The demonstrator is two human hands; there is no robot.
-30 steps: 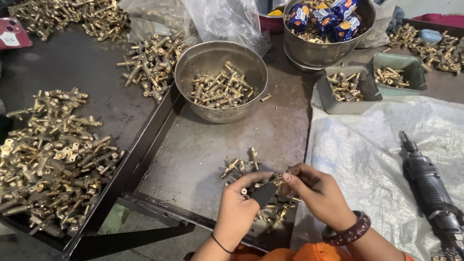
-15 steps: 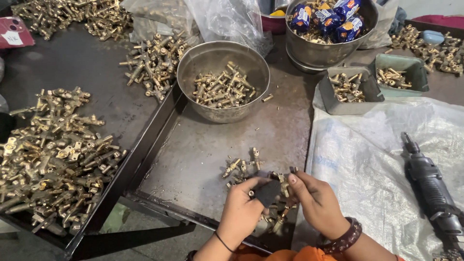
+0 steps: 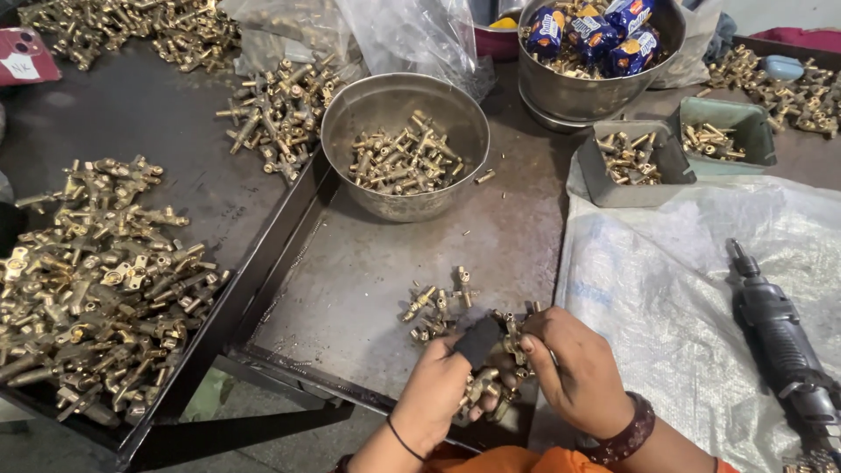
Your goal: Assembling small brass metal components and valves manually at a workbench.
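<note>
Both my hands meet over the near edge of a dark metal tray (image 3: 350, 289). My left hand (image 3: 442, 381), with a black cover on its thumb, grips a brass valve fitting (image 3: 486, 381). My right hand (image 3: 578, 368), a dark bracelet on its wrist, closes on the same cluster of brass parts from the right. A small pile of loose brass fittings (image 3: 438, 307) lies on the tray just beyond my fingers.
A steel bowl of brass fittings (image 3: 405, 149) stands at the tray's far end. A big heap of fittings (image 3: 96, 280) lies left, more at the back (image 3: 280, 114). A steel pot with blue packets (image 3: 596, 52), two small trays (image 3: 631, 162), a power screwdriver (image 3: 780, 342) on white sacking.
My hands have stayed together at the tray's near edge, shifting slightly lower in view while working the brass fitting. Nothing else has moved.
</note>
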